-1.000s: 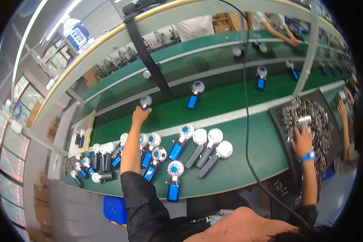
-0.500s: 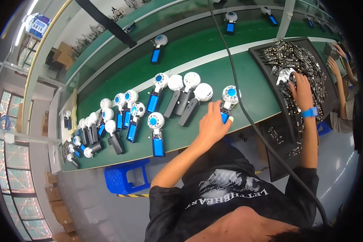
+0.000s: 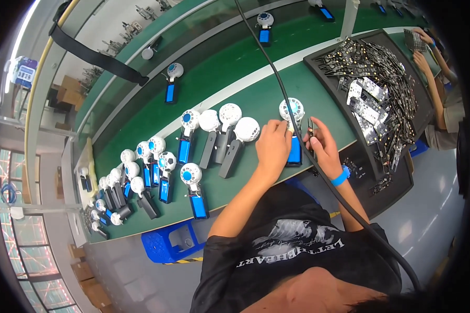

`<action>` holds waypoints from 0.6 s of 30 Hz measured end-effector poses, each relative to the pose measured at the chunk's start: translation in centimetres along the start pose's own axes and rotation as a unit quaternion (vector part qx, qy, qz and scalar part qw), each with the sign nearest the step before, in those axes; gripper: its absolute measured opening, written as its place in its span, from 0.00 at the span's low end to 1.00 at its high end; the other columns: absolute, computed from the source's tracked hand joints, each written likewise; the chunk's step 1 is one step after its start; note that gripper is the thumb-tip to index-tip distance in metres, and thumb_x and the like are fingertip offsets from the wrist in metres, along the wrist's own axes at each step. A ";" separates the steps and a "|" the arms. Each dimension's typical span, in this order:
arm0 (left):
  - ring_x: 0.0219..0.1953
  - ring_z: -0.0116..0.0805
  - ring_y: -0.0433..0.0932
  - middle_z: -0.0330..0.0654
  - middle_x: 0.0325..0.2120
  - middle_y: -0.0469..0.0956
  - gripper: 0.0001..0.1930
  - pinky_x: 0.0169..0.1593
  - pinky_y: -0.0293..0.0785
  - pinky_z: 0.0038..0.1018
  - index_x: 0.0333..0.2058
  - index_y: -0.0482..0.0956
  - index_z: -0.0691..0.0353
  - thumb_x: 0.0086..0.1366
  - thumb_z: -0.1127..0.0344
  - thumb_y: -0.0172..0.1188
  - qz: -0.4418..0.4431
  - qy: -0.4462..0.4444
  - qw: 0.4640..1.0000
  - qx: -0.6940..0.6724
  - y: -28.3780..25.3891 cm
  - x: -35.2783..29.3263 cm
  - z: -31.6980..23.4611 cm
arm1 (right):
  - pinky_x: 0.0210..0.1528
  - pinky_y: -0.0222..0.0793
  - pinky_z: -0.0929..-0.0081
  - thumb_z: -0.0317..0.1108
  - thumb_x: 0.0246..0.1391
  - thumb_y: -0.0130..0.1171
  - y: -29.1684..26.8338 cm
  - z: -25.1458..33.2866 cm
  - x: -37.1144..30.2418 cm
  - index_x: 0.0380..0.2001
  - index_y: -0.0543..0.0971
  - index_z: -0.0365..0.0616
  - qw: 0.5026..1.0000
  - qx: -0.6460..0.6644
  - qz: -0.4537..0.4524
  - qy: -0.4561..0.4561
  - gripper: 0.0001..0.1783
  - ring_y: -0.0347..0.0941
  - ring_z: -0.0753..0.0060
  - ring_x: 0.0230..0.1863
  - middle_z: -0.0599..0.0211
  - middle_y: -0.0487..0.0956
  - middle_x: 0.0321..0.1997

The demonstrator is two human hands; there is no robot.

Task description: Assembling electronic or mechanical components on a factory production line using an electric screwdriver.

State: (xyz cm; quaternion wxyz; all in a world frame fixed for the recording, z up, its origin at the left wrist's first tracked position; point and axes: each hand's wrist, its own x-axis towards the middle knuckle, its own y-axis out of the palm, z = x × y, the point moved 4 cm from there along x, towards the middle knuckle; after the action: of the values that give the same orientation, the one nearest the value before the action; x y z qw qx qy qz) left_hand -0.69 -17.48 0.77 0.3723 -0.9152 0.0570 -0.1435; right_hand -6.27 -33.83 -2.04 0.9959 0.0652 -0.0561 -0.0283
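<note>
A handheld fan (image 3: 291,108) with a round white head, blue hub and exposed blue battery lies on the green table in front of me. My left hand (image 3: 272,151) is closed around its neck from the left, the fingertips partly hidden. Just right of the fan, my right hand (image 3: 327,151) pinches a small dark circuit board (image 3: 311,134) on edge, close to the fan's neck. A black cable (image 3: 344,201) passes in front of the fan and hides part of it.
A black tray (image 3: 333,97) heaped with circuit boards (image 3: 368,60) stands to the right. More fans (image 3: 193,190) fill the table's left side, some with grey handles. Others lie on the green belt (image 3: 214,70) beyond. A co-worker's hands (image 3: 422,57) show at far right. A blue stool (image 3: 159,245) stands below.
My right hand has left the board tray and come over to the fan with a circuit board. My left hand stays at the fan. The whole view has shifted slightly.
</note>
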 end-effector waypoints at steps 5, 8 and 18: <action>0.39 0.45 0.82 0.45 0.38 0.81 0.08 0.41 0.79 0.36 0.38 0.84 0.64 0.59 0.73 0.67 -0.081 0.111 0.983 -0.120 0.0 0.1 0.9 | 0.43 0.66 0.79 0.31 0.68 0.50 0.9 -0.4 1.1 0.71 0.62 0.37 0.998 -0.058 0.009 0.019 0.30 0.68 0.79 0.37 0.67 0.74 0.42; 0.36 0.42 0.83 0.44 0.37 0.82 0.08 0.38 0.79 0.32 0.37 0.85 0.65 0.58 0.76 0.67 -0.086 0.113 0.971 -0.194 -0.3 0.2 1.5 | 0.42 0.67 0.79 0.29 0.68 0.50 1.5 -0.8 1.7 0.71 0.63 0.36 0.996 -0.083 0.017 0.019 0.29 0.68 0.79 0.36 0.67 0.74 0.41; 0.33 0.34 0.85 0.44 0.34 0.85 0.06 0.34 0.79 0.26 0.36 0.85 0.67 0.59 0.78 0.66 -0.031 0.089 0.947 -0.307 -0.1 0.0 1.6 | 0.46 0.71 0.72 0.26 0.64 0.51 1.5 -0.7 0.6 0.65 0.72 0.34 0.989 -0.138 0.006 -0.054 0.25 0.72 0.72 0.39 0.60 0.78 0.43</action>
State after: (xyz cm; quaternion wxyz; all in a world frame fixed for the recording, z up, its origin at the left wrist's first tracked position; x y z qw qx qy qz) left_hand -0.23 -16.27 -0.26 0.0615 -0.9700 0.1028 -0.2116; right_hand -5.53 -32.32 -2.49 0.9910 -0.0748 -0.1058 -0.0335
